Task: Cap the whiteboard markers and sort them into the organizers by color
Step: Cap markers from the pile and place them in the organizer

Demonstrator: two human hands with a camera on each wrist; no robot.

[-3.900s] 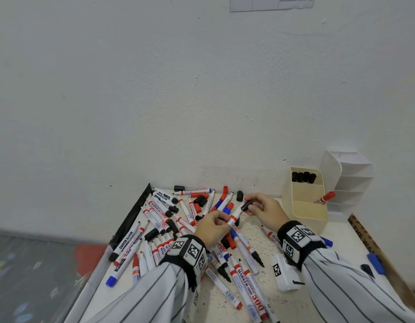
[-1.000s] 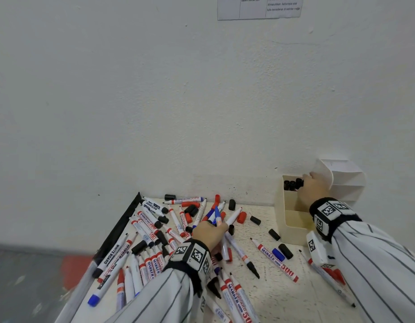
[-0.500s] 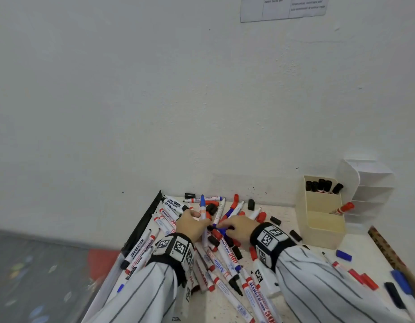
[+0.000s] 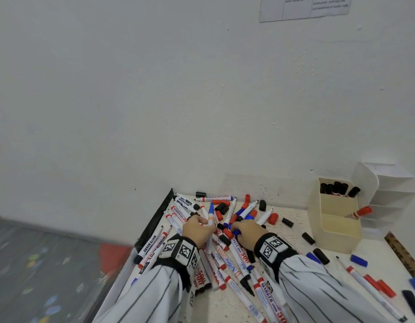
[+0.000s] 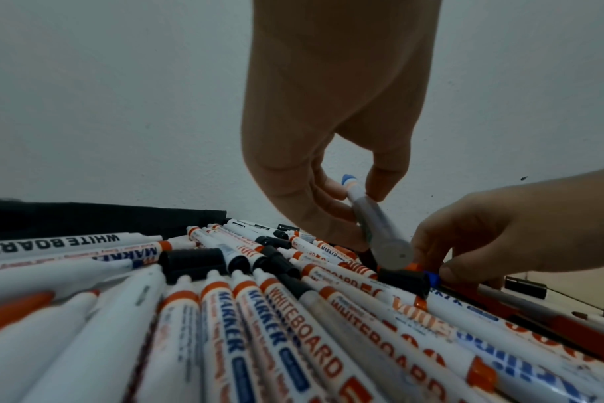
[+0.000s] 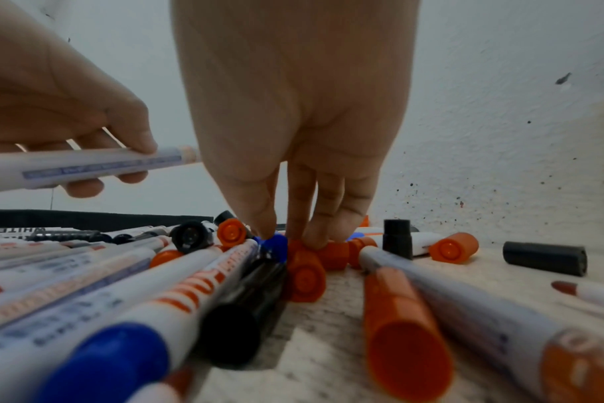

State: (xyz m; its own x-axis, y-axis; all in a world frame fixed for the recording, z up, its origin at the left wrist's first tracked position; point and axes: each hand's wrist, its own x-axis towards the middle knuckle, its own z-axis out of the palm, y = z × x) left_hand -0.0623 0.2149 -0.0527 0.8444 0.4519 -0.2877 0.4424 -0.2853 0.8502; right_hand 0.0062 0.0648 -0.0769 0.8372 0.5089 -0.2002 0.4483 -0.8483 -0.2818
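Blue marker [image 4: 210, 220]: uncapped, tip up toward the wall, lifted above the pile; white barrel pinched between my thumb and fingers.
Left hand [image 4: 196, 230]: clamped on that marker's barrel, over the left part of the pile.
Right hand [image 4: 246, 231]: fingers pointing down into the pile, fingertips [image 6: 269, 231] pinching a blue cap [image 6: 274, 245] among loose red caps [image 6: 304, 278].
Pile of markers [image 4: 225, 257]: red, blue and black, mostly uncapped, crossed over each other on the table [image 4: 302, 257] beside the wall.
Loose black caps [image 4: 287, 222]: scattered right of the pile.
Cream organizer [image 4: 337, 229]: right of the pile; black-capped markers [image 4: 337, 188] upright in its back compartment.
White organizer [image 4: 388, 197]: just behind the cream one; a red marker [image 4: 359, 212] leaning out.
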